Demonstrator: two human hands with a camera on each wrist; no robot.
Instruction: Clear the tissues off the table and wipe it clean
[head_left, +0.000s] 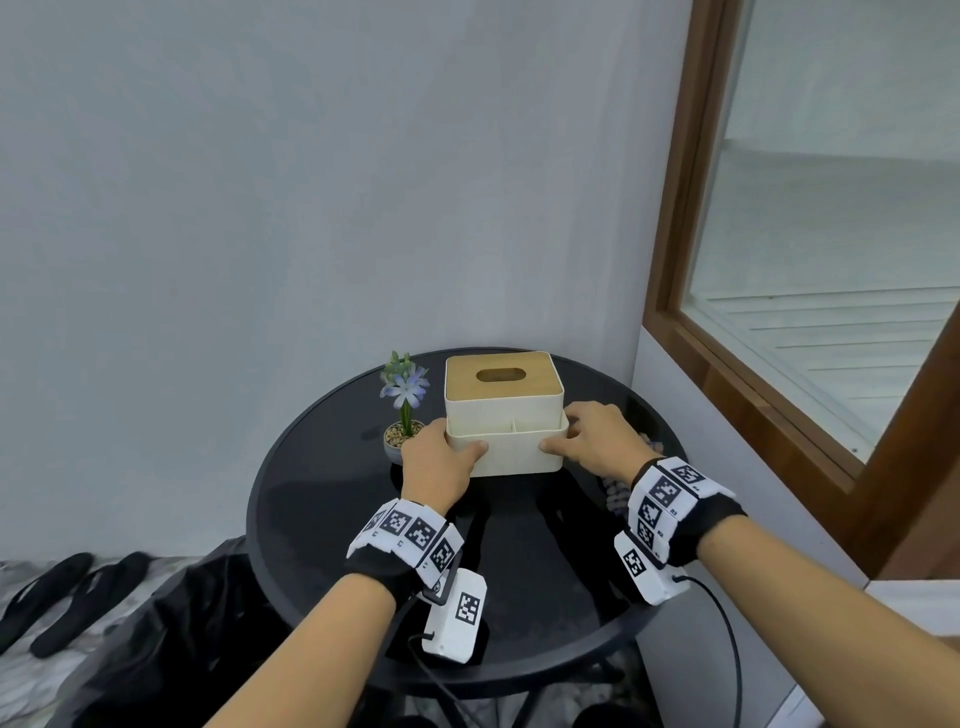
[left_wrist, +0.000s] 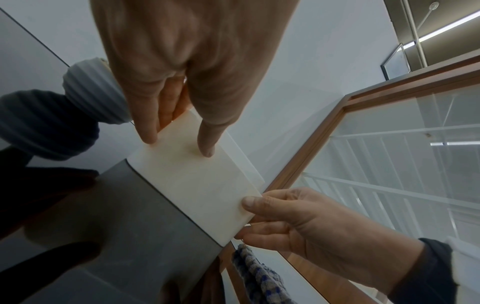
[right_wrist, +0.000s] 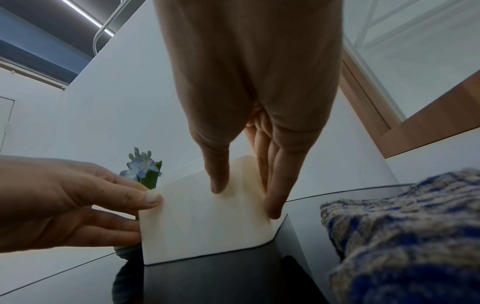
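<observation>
A cream tissue box (head_left: 504, 410) with a wooden slotted lid stands at the back of the round black glass table (head_left: 322, 519). My left hand (head_left: 441, 457) grips its front left corner, thumb on the front face. My right hand (head_left: 587, 441) grips the front right corner the same way. The wrist views show the box (left_wrist: 202, 185) (right_wrist: 202, 226) resting on the glass, with each thumb on its front wall and the fingers on its sides. A blue and beige checked cloth (head_left: 618, 493) (right_wrist: 402, 226) lies on the table under my right wrist. No loose tissues show.
A small pot with a blue flower (head_left: 402, 415) stands just left of the box, close to my left hand. A wall lies behind the table and a wood-framed window (head_left: 675, 260) to the right. A black bag (head_left: 171, 639) and dark slippers (head_left: 67, 592) sit on the floor at left.
</observation>
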